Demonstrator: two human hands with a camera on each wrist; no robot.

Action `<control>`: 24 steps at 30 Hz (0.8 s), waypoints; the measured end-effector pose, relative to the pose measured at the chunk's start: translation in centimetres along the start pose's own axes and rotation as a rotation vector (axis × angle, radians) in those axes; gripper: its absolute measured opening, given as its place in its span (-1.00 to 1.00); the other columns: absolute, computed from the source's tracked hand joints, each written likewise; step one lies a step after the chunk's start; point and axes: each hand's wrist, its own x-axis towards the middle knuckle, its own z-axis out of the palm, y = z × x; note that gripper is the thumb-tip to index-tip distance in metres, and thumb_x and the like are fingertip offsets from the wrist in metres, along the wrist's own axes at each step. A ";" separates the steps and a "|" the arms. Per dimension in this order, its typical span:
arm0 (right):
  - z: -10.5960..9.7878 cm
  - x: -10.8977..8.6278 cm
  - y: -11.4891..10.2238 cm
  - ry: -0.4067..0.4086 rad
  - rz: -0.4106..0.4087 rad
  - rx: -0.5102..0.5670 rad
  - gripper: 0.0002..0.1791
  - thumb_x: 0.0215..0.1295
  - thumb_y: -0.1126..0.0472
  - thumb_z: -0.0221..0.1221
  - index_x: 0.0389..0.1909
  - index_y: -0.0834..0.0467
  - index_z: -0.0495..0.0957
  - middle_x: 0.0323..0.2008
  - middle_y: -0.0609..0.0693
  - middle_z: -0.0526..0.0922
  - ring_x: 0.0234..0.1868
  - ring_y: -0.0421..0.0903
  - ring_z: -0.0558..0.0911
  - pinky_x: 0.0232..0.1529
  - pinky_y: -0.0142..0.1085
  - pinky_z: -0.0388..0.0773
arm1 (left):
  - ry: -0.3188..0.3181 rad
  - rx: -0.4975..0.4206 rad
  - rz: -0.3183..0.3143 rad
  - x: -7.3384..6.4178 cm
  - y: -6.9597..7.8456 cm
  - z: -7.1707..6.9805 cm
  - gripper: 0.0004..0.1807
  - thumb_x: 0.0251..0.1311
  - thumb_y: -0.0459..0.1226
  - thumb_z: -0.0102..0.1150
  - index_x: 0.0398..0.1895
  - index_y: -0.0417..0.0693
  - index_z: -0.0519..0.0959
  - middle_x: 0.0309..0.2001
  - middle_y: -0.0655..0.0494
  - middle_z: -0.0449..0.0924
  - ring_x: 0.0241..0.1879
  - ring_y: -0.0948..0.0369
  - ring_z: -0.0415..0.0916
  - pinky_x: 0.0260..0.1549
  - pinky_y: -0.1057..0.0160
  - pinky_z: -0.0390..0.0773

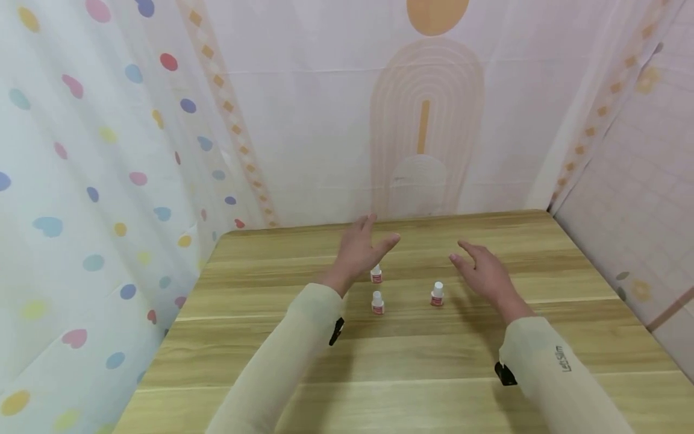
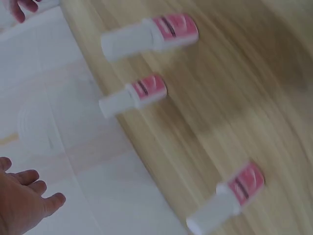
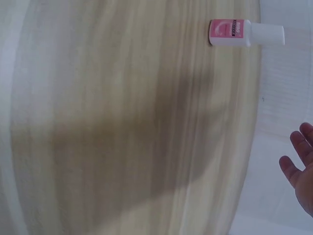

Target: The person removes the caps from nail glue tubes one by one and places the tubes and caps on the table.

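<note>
Three small white bottles with pink labels stand upright on the wooden table [image 1: 412,361]. One front bottle [image 1: 378,304] is near the middle, with a back bottle [image 1: 376,276] just behind it, its cap partly covered by my left hand [image 1: 359,250]. The right bottle [image 1: 437,295] [image 3: 239,33] stands apart from these two. My left hand hovers over the back of the table, thumb spread from its extended fingers, holding nothing. Beyond and to the right of the right bottle, my right hand [image 1: 484,271] is raised and empty, fingers loosely extended. The left wrist view shows all three bottles.
A white curtain [image 1: 303,132] with printed arches hangs along the table's far edge. Dotted fabric [image 1: 103,241] drapes down the left side, and a pale grid-patterned cloth [image 1: 640,199] hangs on the right. Dark straps show at both sleeve cuffs.
</note>
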 end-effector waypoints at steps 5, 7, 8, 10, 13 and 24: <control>0.6 -0.4 -0.1 -0.005 0.045 0.097 -0.30 0.56 -0.15 -0.10 0.45 0.28 0.22 0.30 0.40 0.36 0.27 0.36 0.37 0.20 0.24 0.33 | -0.023 -0.126 0.012 -0.1 0.7 1.5 0.00 0.30 0.35 -0.07 0.60 -0.02 -0.06 0.55 -0.06 -0.04 0.51 -0.05 -0.11 0.41 -0.08 0.01; 0.9 -0.6 0.0 -0.007 0.061 0.131 -0.33 0.56 -0.12 -0.08 0.44 0.28 0.24 0.28 0.39 0.39 0.27 0.33 0.38 0.20 0.22 0.34 | -0.030 -0.157 0.017 -0.1 0.9 2.2 -0.01 0.31 0.32 -0.04 0.59 -0.05 -0.05 0.55 -0.07 -0.01 0.51 -0.04 -0.09 0.41 -0.06 0.02; 1.0 -0.6 0.1 -0.005 0.065 0.144 -0.34 0.56 -0.10 -0.06 0.44 0.29 0.25 0.27 0.38 0.41 0.27 0.32 0.39 0.20 0.21 0.35 | -0.032 -0.172 0.021 -0.1 1.0 2.5 -0.02 0.32 0.29 -0.02 0.59 -0.07 -0.03 0.54 -0.07 0.00 0.51 -0.04 -0.08 0.41 -0.05 0.02; 1.3 -0.7 0.3 0.001 0.070 0.171 -0.35 0.56 -0.08 -0.05 0.42 0.31 0.27 0.23 0.36 0.45 0.25 0.30 0.41 0.21 0.19 0.36 | -0.036 -0.203 0.011 -0.2 1.2 3.2 -0.05 0.33 0.24 0.03 0.58 -0.07 0.01 0.54 -0.06 0.03 0.51 -0.02 -0.06 0.41 -0.04 0.04; 1.7 -0.9 0.6 0.020 0.065 0.207 -0.38 0.56 -0.05 -0.03 0.38 0.33 0.31 0.17 0.34 0.51 0.22 0.28 0.45 0.20 0.17 0.37 | -0.034 -0.249 -0.017 -0.6 1.6 4.1 -0.11 0.33 0.18 0.11 0.56 -0.05 0.07 0.52 -0.05 0.08 0.49 -0.03 0.00 0.39 -0.07 0.08; 2.9 -1.6 0.5 0.062 0.103 0.322 -0.47 0.52 -0.01 0.05 0.24 0.33 0.48 0.12 0.27 0.57 0.15 0.19 0.49 0.16 0.08 0.42 | -0.066 -0.432 -0.093 -2.5 2.6 7.7 -0.22 0.29 -0.12 0.31 0.52 0.03 0.20 0.42 -0.03 0.29 0.40 0.03 0.21 0.30 -0.04 0.28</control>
